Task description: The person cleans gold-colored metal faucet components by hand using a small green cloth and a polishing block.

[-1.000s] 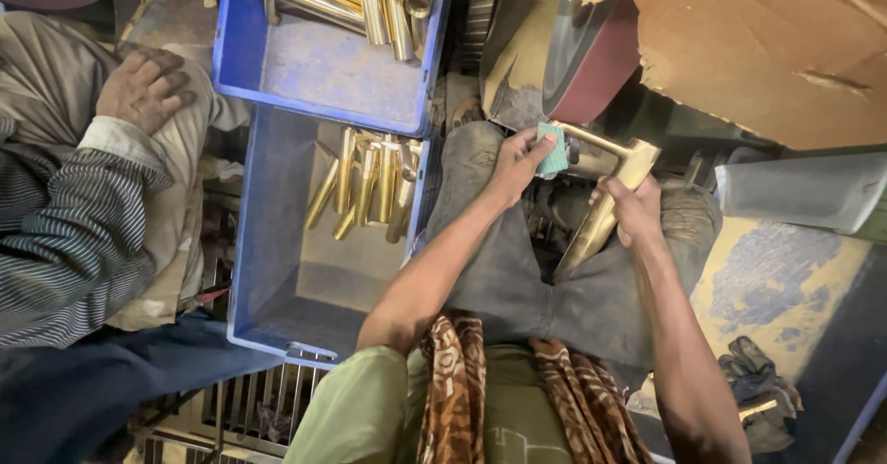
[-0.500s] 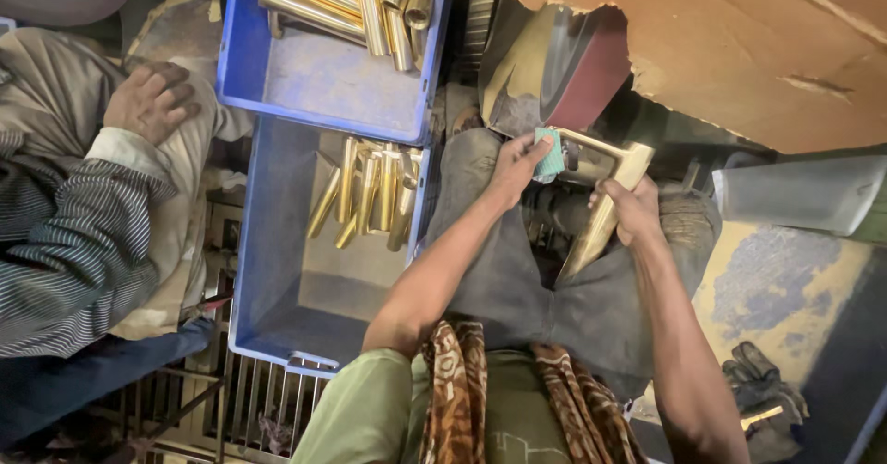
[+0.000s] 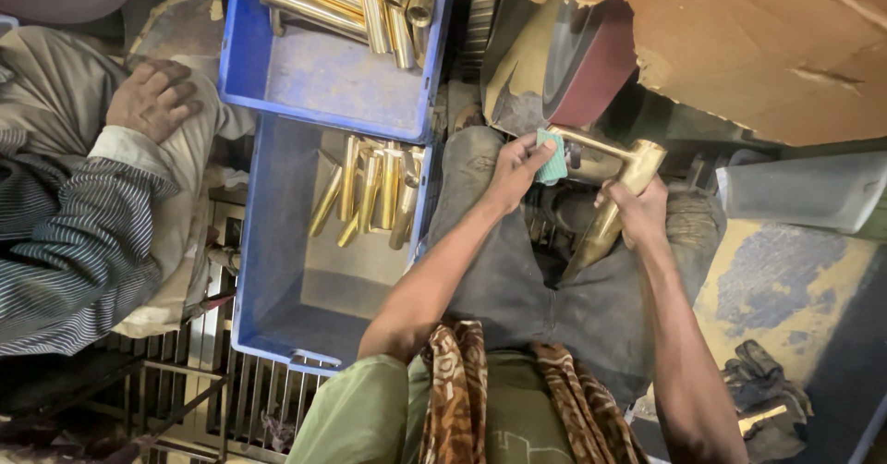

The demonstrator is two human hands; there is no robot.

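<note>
A brass T-shaped fitting [image 3: 617, 187] is held over my lap, just below a dark red sanding wheel [image 3: 591, 62]. My right hand [image 3: 636, 213] grips the fitting's long tapered body. My left hand [image 3: 519, 164] pinches a small green pad [image 3: 552, 157] against the fitting's thin side arm. Both forearms reach forward over my grey trousers.
Two blue crates sit to the left: the near one [image 3: 277, 270] holds several brass pieces [image 3: 370, 191], the far one [image 3: 333, 76] brass tubes. Another person sits at far left, hand [image 3: 152, 97] on knee. Cardboard [image 3: 739, 39] covers the top right. A grey tub [image 3: 804, 191] stands right.
My hands and the brass fitting stay in nearly the same place by the wheel. The other person's hand stays on the knee. The view has shifted slightly.
</note>
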